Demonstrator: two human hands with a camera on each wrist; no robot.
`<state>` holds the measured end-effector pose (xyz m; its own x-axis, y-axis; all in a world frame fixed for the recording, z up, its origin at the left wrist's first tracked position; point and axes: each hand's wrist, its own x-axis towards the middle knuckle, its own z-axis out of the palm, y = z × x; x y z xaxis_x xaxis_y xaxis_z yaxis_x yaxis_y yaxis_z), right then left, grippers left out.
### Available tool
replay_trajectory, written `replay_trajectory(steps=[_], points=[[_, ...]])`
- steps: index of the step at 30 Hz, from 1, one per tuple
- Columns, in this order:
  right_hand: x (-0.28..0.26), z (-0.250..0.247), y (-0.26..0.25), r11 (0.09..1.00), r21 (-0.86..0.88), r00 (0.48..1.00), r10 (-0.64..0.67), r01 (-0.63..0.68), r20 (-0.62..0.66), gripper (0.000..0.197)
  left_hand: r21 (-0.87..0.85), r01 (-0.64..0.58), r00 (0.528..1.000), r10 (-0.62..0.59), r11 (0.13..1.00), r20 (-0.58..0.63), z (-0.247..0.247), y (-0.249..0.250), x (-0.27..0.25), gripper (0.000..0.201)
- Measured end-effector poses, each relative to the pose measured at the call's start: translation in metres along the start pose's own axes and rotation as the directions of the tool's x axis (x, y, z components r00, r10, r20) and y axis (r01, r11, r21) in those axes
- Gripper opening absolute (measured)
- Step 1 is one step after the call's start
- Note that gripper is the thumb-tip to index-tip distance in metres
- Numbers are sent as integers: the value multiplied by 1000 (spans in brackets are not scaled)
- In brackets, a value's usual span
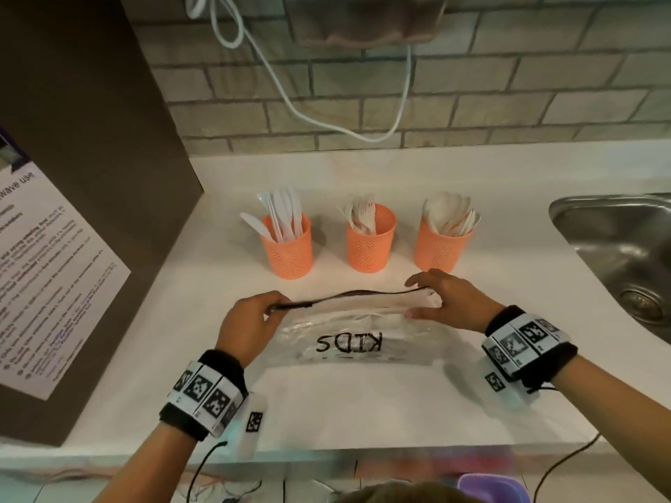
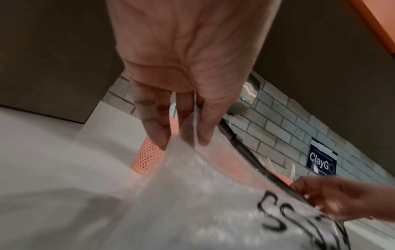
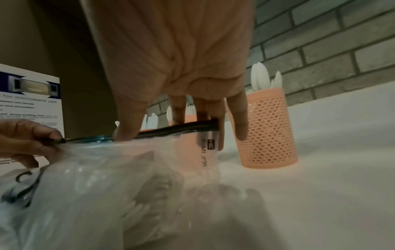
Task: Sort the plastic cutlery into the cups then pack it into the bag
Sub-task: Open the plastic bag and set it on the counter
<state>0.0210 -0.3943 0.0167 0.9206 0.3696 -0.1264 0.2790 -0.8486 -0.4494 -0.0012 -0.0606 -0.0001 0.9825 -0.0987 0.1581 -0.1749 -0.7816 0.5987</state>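
Observation:
A clear zip bag [image 1: 348, 344] marked "KIDS" lies on the white counter [image 1: 363, 401], with white cutlery showing through the plastic [image 3: 136, 203]. My left hand [image 1: 250, 321] pinches the left end of its dark zip strip [image 1: 348, 295]. My right hand [image 1: 446, 303] pinches the right end of the strip [image 3: 181, 128], and the mouth gapes a little between them. Behind the bag stand three orange mesh cups: the left cup [image 1: 288, 252] holds knives, the middle cup [image 1: 370, 241] forks, the right cup [image 1: 443, 245] spoons.
A steel sink [image 1: 624, 255] is sunk in the counter at the right. A dark cabinet side with a printed notice [image 1: 54, 285] stands at the left. A brick wall [image 1: 435, 96] with a hanging white cable [image 1: 326, 121] runs behind the cups.

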Motion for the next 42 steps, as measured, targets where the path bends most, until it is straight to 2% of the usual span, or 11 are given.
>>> replay_trajectory(steps=[2, 5, 8, 14, 22, 26, 33, 35, 37, 39, 42], points=[[1, -1, 5, 1000, -30, 1000, 8, -8, 24, 32, -31, -12, 1000, 12, 999, 4, -4, 1, 10, 13], [1, -13, 10, 999, -10, 983, -35, 34, -180, 19, -137, -21, 999, 24, 990, 21, -15, 10, 18, 27], [-2, -44, 0, 994, -18, 921, -102, 103, -375, 15, -268, 20, 1000, -15, 963, 19, -34, 24, 27, 39], [-21, -107, -33, 978, 22, 865, -173, 207, -470, 12, -405, -118, 993, 109, 907, -44, -90, 64, 41, 32], [-41, -157, -54, 889, 327, 859, -128, 321, -496, 12, -446, -281, 958, 276, 850, -78, -148, 105, 43, 48], [-43, -166, -56, 851, 383, 839, -116, 361, -532, 14, -493, -272, 960, 269, 826, -79, -152, 111, 43, 39], [-54, -167, -57, 889, 389, 920, -84, 243, -384, 20, -563, -243, 965, 255, 790, -58, -141, 111, 39, 33], [-55, -170, -62, 948, 247, 891, -70, 199, -449, 22, -577, -251, 964, 253, 777, -79, -141, 115, 40, 25], [-55, -171, -79, 991, -34, 821, -129, 133, -556, 10, -580, -263, 962, 255, 771, -97, -139, 119, 41, 24], [-50, -167, -104, 960, -236, 765, -264, 150, -588, 29, -560, -280, 959, 257, 780, -122, -135, 123, 42, 24], [-32, -150, -139, 909, -331, 743, -402, 254, -535, 49, -538, -301, 954, 253, 787, -162, -127, 129, 42, 17]])
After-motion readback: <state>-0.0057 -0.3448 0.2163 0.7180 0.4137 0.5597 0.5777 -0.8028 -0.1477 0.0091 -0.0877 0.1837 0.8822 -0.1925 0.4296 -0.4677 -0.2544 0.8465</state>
